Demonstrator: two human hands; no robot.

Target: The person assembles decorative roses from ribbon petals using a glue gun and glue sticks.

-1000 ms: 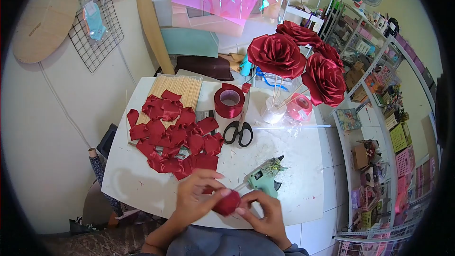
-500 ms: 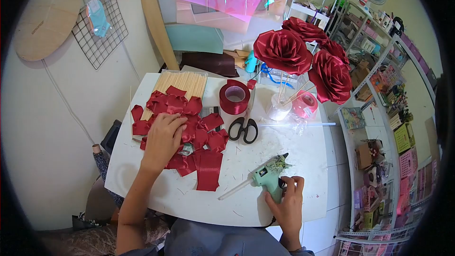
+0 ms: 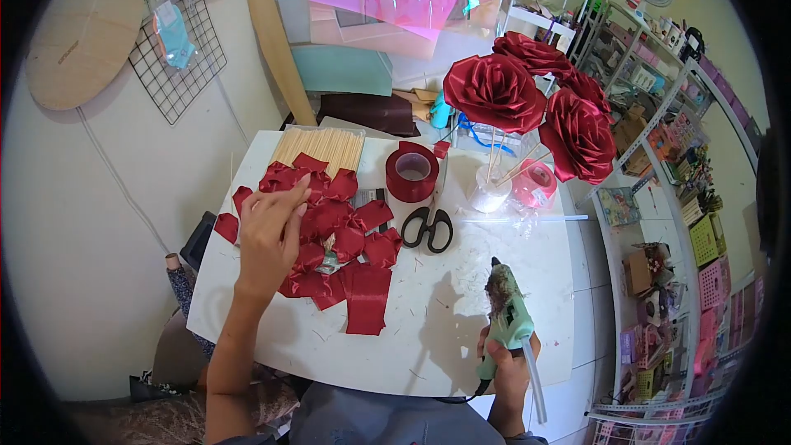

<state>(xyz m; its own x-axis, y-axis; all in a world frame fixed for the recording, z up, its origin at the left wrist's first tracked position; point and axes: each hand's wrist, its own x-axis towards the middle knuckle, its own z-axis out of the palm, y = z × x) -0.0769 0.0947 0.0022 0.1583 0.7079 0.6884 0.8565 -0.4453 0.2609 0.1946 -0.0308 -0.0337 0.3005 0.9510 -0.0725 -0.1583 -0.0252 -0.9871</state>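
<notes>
My left hand (image 3: 268, 235) is over the left part of a pile of red satin ribbon petals (image 3: 329, 218), its fingers drawn together; I cannot tell what is between them. One loose petal (image 3: 227, 227) lies just left of that hand. My right hand (image 3: 509, 367) is wrapped round the handle of a mint-green hot glue gun (image 3: 512, 313), held up at the table's right front. Its dark nozzle points away from me, and a clear glue stick (image 3: 535, 383) sticks out of its back end. Brownish bits cling to the gun's front.
Black-handled scissors (image 3: 427, 231) and a red ribbon roll (image 3: 411, 189) lie mid-table. Wooden sticks (image 3: 321, 148) are stacked behind the petals. Large red ribbon roses (image 3: 494, 92) on sticks stand at the back right, near a pink roll (image 3: 534, 185). Shelves (image 3: 614, 280) line the right side.
My right hand has picked the glue gun up off the table and turned its nozzle forward. My left hand has lifted a little, its fingers drawing together, and one petal has shifted left.
</notes>
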